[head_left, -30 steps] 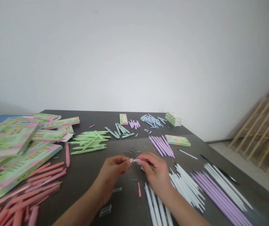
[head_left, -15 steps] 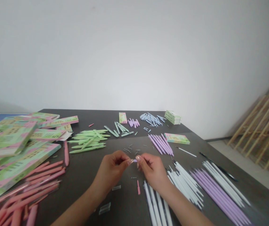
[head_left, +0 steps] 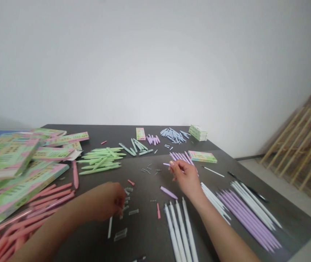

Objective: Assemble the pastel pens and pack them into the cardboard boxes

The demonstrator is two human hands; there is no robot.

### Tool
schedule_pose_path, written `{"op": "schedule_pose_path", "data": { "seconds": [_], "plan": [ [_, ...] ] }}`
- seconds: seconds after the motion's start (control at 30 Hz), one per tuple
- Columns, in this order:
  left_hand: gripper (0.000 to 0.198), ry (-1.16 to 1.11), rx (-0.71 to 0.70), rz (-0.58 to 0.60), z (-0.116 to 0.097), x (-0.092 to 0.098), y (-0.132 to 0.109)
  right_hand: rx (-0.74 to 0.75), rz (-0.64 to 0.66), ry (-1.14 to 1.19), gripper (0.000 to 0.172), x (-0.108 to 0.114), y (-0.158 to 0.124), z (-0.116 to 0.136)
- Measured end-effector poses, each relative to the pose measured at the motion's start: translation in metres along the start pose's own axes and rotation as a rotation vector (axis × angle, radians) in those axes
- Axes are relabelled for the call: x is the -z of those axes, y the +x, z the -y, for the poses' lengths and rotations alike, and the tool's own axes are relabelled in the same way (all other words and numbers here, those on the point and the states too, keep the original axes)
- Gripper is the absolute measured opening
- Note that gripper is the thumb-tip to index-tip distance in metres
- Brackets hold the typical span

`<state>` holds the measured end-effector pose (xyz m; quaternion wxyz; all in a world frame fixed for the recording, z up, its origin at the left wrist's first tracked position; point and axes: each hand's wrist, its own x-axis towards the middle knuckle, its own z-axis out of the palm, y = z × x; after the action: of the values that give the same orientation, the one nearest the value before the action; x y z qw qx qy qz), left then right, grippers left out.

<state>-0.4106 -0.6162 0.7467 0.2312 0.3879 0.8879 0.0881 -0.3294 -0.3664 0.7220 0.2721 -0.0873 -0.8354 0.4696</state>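
My right hand (head_left: pixel 184 176) pinches a small purple pen part (head_left: pixel 166 164) between thumb and fingertips, its thin end pointing left. Just below it on the table lies a loose purple pen barrel (head_left: pixel 169 193). My left hand (head_left: pixel 114 200) is low on the left, somewhat blurred, its fingers curled down among clear plastic pen clips (head_left: pixel 133 212); what they hold, if anything, is hidden. Beneath that hand lies a thin white stick (head_left: pixel 110 227). A short pink pen part (head_left: pixel 158 211) rests between the hands, and tiny springs (head_left: pixel 146 170) are scattered beyond them.
Pink pen barrels (head_left: pixel 49 200) and flat printed boxes (head_left: pixel 16 160) pile up on the left, with green barrels (head_left: pixel 101 160) beside them. White pens (head_left: pixel 181 233) and long purple pens (head_left: pixel 248 218) lie at right. Blue parts (head_left: pixel 173 134) and stacked boxes (head_left: pixel 198 133) sit at the back.
My hands, together at a small purple part before, have separated. The right moved up and right with a purple part; the left moved down and left to the clips. A purple barrel now shows on the table.
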Motion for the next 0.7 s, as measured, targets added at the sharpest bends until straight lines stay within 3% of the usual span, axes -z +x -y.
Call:
{"op": "schedule_pose_path", "data": {
  "seconds": [0.2, 0.7],
  "plan": [
    [0.013, 0.114, 0.042, 0.058, -0.010, -0.017, 0.001, 0.064, -0.077, -0.145, 0.033, 0.002, 0.000, 0.001],
    [0.018, 0.062, 0.083, 0.018, -0.007, -0.019, 0.003, 0.104, -0.160, -0.181, 0.032, 0.014, 0.006, 0.005]
  ]
}}
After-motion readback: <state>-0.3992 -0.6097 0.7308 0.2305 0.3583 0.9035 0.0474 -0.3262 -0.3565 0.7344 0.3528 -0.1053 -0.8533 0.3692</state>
